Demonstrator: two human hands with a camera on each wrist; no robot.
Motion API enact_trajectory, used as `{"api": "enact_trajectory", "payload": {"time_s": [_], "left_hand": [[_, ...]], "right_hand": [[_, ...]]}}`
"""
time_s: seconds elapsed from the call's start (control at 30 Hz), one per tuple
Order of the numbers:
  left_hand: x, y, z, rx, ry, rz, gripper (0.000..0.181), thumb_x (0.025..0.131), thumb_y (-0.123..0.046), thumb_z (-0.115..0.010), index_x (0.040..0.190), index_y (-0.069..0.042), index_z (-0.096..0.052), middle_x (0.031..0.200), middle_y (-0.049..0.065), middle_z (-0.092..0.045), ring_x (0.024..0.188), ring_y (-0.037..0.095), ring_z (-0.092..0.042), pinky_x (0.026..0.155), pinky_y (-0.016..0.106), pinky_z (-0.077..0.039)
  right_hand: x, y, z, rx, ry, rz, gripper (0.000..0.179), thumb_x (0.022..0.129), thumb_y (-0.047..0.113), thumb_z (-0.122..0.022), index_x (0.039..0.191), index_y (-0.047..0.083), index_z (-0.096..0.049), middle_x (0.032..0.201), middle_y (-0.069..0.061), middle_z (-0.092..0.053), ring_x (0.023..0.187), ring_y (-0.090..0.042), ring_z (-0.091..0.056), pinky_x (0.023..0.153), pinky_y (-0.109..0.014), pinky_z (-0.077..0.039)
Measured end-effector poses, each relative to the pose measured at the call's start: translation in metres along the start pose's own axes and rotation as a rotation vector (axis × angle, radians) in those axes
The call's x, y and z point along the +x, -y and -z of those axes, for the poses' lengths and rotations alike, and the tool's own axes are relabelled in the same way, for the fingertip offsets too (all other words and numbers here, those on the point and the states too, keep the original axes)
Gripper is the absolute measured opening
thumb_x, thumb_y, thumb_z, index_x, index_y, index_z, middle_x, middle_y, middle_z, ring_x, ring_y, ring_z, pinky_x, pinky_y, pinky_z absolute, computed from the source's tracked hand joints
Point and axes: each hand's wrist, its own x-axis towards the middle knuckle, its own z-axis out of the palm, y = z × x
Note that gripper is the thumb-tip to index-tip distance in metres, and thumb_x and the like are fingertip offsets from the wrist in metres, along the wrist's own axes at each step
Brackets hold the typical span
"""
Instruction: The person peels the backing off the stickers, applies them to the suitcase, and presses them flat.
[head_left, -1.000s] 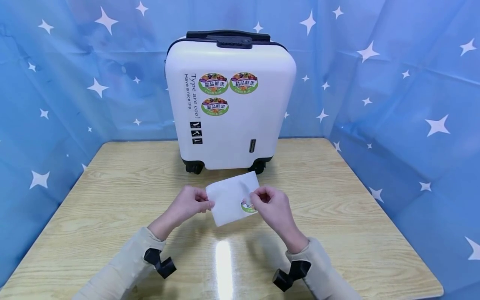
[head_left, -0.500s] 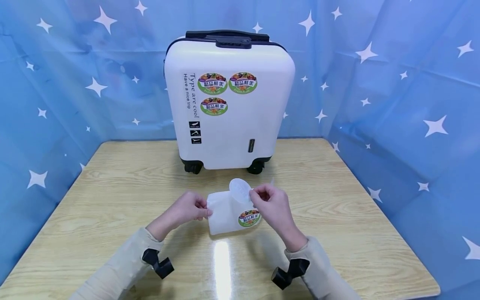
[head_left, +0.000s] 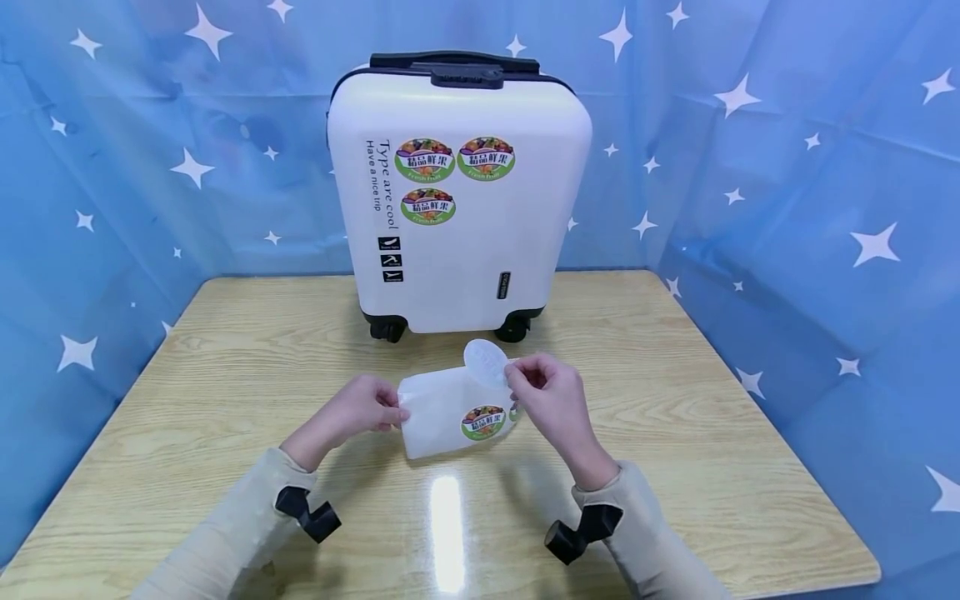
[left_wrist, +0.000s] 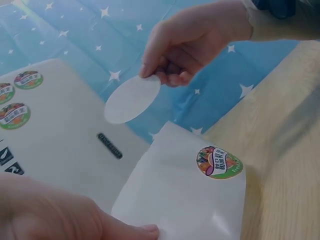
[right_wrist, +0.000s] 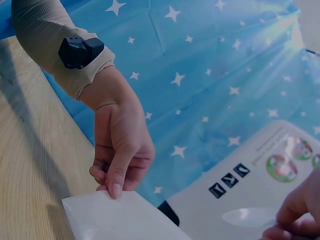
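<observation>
- From here I see a smooth wood-grain table [head_left: 690, 433] with a shiny streak of light [head_left: 447, 533], and blue cloth [head_left: 247, 208] with white stars behind it.
- A hard white suitcase [head_left: 457, 267] stands upright at the back, wearing three oval fruit stickers [head_left: 425, 160].
- My left hand [head_left: 363, 408] pinches a thin, bendy white sheet [head_left: 435, 412] over the table; a round-edged fruit label [head_left: 483, 423] sits on it.
- My right hand [head_left: 553, 398] pinches a peeled-off oval sticker [head_left: 485, 362], plain white back showing.

A table [head_left: 675, 433], apparently wooden, bears an upright white suitcase [head_left: 465, 258].
</observation>
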Motion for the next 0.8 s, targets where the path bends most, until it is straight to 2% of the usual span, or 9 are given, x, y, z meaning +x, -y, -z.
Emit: {"api": "enact_trajectory", "payload": {"time_s": [0.17, 0.3, 0.4, 0.5, 0.63, 0.8], "left_hand": [[0.001, 0.009, 0.013, 0.028, -0.015, 0.025, 0.014, 0.084, -0.005, -0.067, 0.073, 0.002, -0.061, 0.069, 0.009, -0.062, 0.06, 0.015, -0.055, 0.057, 0.03, -0.048], [0.003, 0.019, 0.026, 0.068, -0.022, 0.049, 0.018, 0.083, -0.004, -0.067, 0.068, 0.001, -0.059, 0.06, 0.008, -0.057, 0.053, 0.012, -0.048, 0.052, 0.026, -0.042], [0.003, 0.025, 0.032, 0.105, -0.023, 0.086, 0.019, 0.083, -0.004, -0.068, 0.066, 0.0, -0.059, 0.057, 0.004, -0.054, 0.052, 0.011, -0.047, 0.051, 0.025, -0.042], [0.002, 0.027, 0.032, 0.12, -0.016, 0.103, 0.018, 0.082, -0.004, -0.069, 0.066, 0.0, -0.061, 0.056, 0.003, -0.054, 0.052, 0.01, -0.048, 0.051, 0.025, -0.044], [0.001, 0.025, 0.029, 0.127, -0.016, 0.092, 0.018, 0.082, -0.004, -0.068, 0.067, 0.003, -0.062, 0.055, 0.004, -0.054, 0.051, 0.011, -0.048, 0.051, 0.025, -0.044], [0.001, 0.019, 0.03, 0.18, -0.066, 0.083, 0.017, 0.083, -0.007, -0.069, 0.069, 0.003, -0.065, 0.057, 0.005, -0.056, 0.053, 0.013, -0.048, 0.052, 0.027, -0.042]], "right_hand": [[0.0, -0.003, 0.0, -0.015, -0.011, 0.031, 0.011, 0.087, 0.011, -0.063, 0.087, 0.001, -0.067, 0.075, -0.009, -0.06, 0.066, -0.018, -0.054, 0.053, -0.021, -0.042], [0.002, -0.006, 0.003, -0.028, -0.039, 0.047, 0.012, 0.087, 0.013, -0.063, 0.086, 0.002, -0.067, 0.074, -0.008, -0.061, 0.065, -0.017, -0.056, 0.053, -0.022, -0.045], [0.004, -0.008, 0.004, -0.018, -0.049, 0.051, 0.01, 0.087, 0.011, -0.063, 0.086, 0.002, -0.067, 0.075, -0.009, -0.062, 0.063, -0.017, -0.059, 0.055, -0.023, -0.048], [0.004, -0.009, 0.004, -0.017, -0.042, 0.048, 0.009, 0.087, 0.01, -0.063, 0.086, 0.002, -0.066, 0.075, -0.009, -0.062, 0.063, -0.016, -0.06, 0.055, -0.024, -0.048], [0.003, -0.01, 0.002, -0.019, -0.027, 0.043, 0.009, 0.087, 0.01, -0.063, 0.086, 0.002, -0.067, 0.076, -0.008, -0.062, 0.063, -0.017, -0.059, 0.054, -0.023, -0.047], [0.002, -0.01, -0.001, -0.009, -0.024, 0.039, 0.008, 0.087, 0.009, -0.063, 0.085, 0.002, -0.066, 0.076, -0.008, -0.062, 0.064, -0.017, -0.059, 0.053, -0.023, -0.045]]}}
